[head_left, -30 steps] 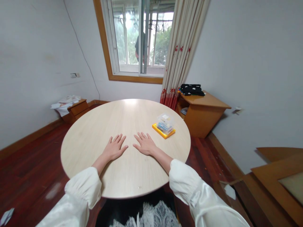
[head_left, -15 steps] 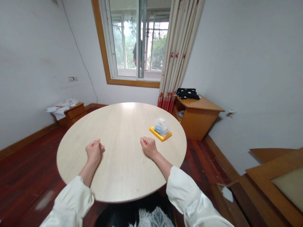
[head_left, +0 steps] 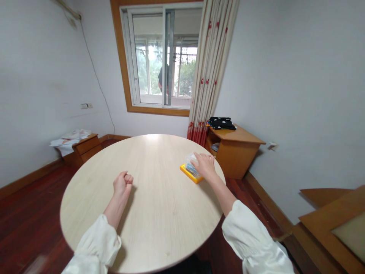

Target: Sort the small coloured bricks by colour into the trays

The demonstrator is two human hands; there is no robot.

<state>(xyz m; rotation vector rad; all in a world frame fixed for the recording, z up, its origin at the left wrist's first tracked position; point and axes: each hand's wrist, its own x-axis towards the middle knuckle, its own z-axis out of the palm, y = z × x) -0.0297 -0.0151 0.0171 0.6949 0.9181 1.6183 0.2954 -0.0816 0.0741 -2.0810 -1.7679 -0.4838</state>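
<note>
My left hand (head_left: pixel 123 182) is closed in a loose fist above the left part of the round table (head_left: pixel 154 213); nothing shows in it. On the right, my right hand (head_left: pixel 204 165) reaches over a clear plastic box (head_left: pixel 189 158), its thumb and fingers curved around the right side. The box sits on a yellow tray (head_left: pixel 186 173) and has blue and white items inside or under it that I cannot make out. Part of the box and the tray's far right corner are hidden behind my right hand.
A wooden cabinet (head_left: pixel 239 152) bearing folded black cloth (head_left: pixel 221 123) stands behind the table to the right. Papers (head_left: pixel 70 137) lie on a small drawer unit (head_left: pixel 88 147) at the left. A curtain (head_left: pixel 211 76) hangs beside the window (head_left: pixel 149 68); a person's dark shape shows behind the glass.
My right hand has moved right and forward from the bare tabletop onto the plastic box, and its fist has opened out around it. The left fist has shifted slightly. The view has tilted up.
</note>
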